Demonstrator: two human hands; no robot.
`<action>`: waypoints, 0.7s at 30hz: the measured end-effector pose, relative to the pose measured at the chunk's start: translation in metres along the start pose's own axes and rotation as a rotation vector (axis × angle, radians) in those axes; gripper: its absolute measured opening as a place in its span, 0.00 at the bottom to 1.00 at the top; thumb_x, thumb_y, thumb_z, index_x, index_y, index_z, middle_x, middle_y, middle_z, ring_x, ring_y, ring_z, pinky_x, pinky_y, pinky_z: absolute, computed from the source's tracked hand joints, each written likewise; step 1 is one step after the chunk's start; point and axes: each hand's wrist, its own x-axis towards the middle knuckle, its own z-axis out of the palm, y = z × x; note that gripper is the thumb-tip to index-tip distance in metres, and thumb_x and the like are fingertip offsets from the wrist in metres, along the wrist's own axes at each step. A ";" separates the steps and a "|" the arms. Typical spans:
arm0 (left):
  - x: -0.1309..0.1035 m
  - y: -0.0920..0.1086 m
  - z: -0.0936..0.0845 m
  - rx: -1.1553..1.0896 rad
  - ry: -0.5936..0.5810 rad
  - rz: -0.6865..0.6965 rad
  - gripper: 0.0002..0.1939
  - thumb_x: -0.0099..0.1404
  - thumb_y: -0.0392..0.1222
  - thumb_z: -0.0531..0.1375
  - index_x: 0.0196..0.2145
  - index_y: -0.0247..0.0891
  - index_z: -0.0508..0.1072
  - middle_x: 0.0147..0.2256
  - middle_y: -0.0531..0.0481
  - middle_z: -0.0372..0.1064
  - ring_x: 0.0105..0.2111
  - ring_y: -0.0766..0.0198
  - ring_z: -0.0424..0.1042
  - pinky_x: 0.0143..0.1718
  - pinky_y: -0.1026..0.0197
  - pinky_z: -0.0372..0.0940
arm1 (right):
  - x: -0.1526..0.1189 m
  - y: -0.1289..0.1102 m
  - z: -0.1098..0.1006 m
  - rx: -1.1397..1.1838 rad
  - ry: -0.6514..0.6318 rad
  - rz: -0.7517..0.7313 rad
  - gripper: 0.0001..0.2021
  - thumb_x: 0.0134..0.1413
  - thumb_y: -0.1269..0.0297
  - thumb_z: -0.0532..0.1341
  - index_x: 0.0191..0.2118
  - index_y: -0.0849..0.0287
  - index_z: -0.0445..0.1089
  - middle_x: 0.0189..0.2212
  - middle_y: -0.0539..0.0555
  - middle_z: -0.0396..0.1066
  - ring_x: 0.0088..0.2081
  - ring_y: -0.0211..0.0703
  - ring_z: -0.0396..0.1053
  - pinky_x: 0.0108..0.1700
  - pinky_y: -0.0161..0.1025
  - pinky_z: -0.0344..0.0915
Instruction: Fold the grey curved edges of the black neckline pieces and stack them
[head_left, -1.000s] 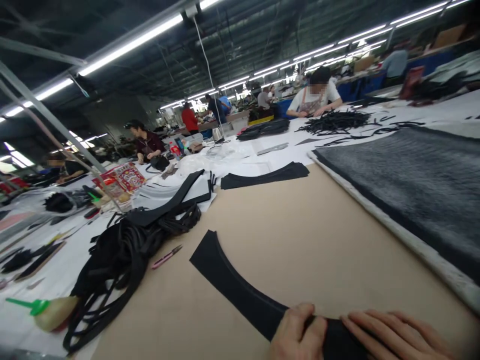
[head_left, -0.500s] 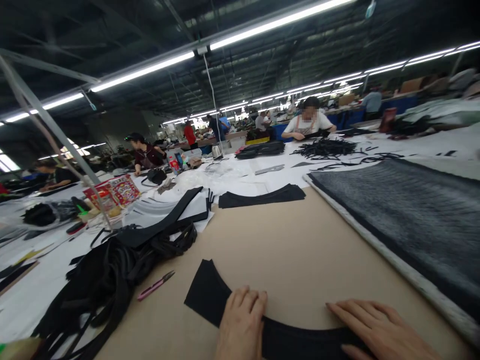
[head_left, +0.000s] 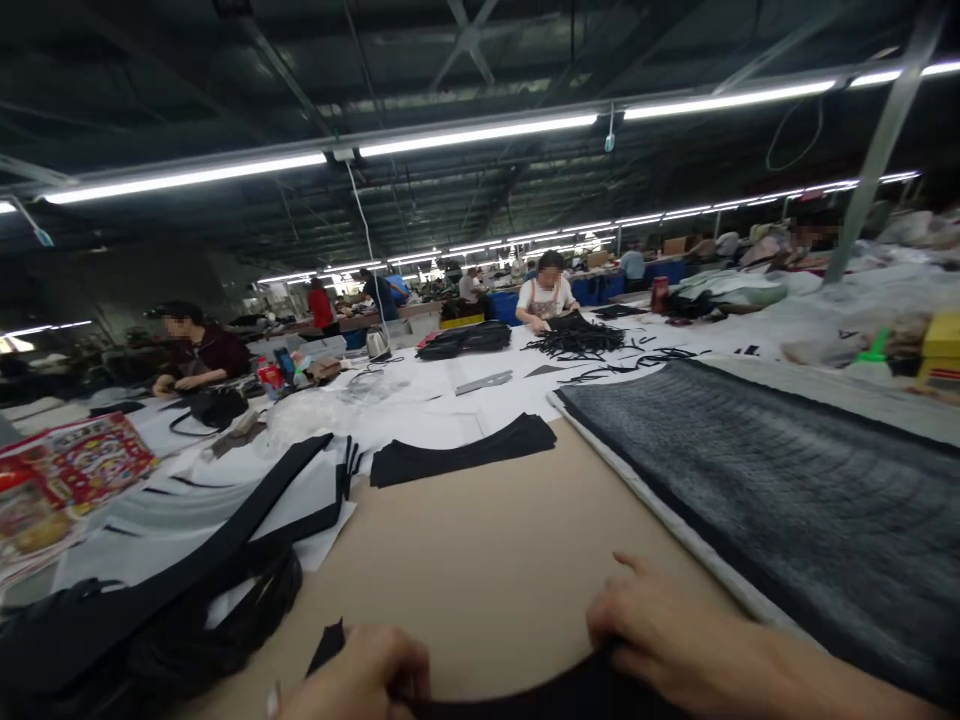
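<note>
A curved black fabric piece (head_left: 555, 692) lies at the near edge of the tan board (head_left: 465, 560), partly cut off by the bottom of the view. My left hand (head_left: 367, 672) is closed on its left part, fingers curled under, with the piece's end poking out behind the hand. On the right part, my right hand (head_left: 645, 625) pinches the upper edge between thumb and fingers while the index finger points outward. Farther up the board rests a small stack of similar curved black pieces (head_left: 465, 450).
Black strips and fabric pieces (head_left: 187, 600) are heaped on the left. A dark grey fabric stack (head_left: 765, 470) flanks the board on the right. Across the white table, a co-worker (head_left: 550, 290) handles black strips (head_left: 581, 335); another person (head_left: 199, 350) sits at the left.
The view has swung right and down. Both hands have gone from lying rather flat on the black piece to gripping it with bent fingers. The pink thread snips are no longer visible.
</note>
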 end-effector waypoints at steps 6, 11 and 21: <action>0.096 -0.014 -0.111 -0.088 0.163 0.108 0.12 0.59 0.44 0.58 0.37 0.36 0.75 0.30 0.56 0.70 0.34 0.64 0.68 0.34 0.66 0.61 | 0.112 0.077 -0.040 -0.412 0.064 0.127 0.12 0.51 0.77 0.52 0.35 0.61 0.72 0.31 0.58 0.74 0.39 0.49 0.71 0.58 0.55 0.45; 0.176 -0.040 -0.159 -0.010 0.277 0.013 0.16 0.65 0.49 0.58 0.44 0.34 0.70 0.42 0.49 0.69 0.40 0.59 0.70 0.41 0.54 0.68 | 0.195 0.127 -0.041 -0.466 0.071 0.176 0.14 0.50 0.77 0.52 0.39 0.63 0.72 0.34 0.61 0.74 0.42 0.51 0.70 0.58 0.58 0.39; 0.237 -0.053 -0.139 0.256 0.686 -0.146 0.18 0.66 0.38 0.55 0.53 0.41 0.65 0.58 0.44 0.58 0.58 0.51 0.58 0.59 0.37 0.47 | 0.255 0.165 -0.020 -0.469 0.130 0.174 0.16 0.53 0.75 0.53 0.48 0.65 0.68 0.48 0.65 0.66 0.52 0.56 0.60 0.58 0.62 0.39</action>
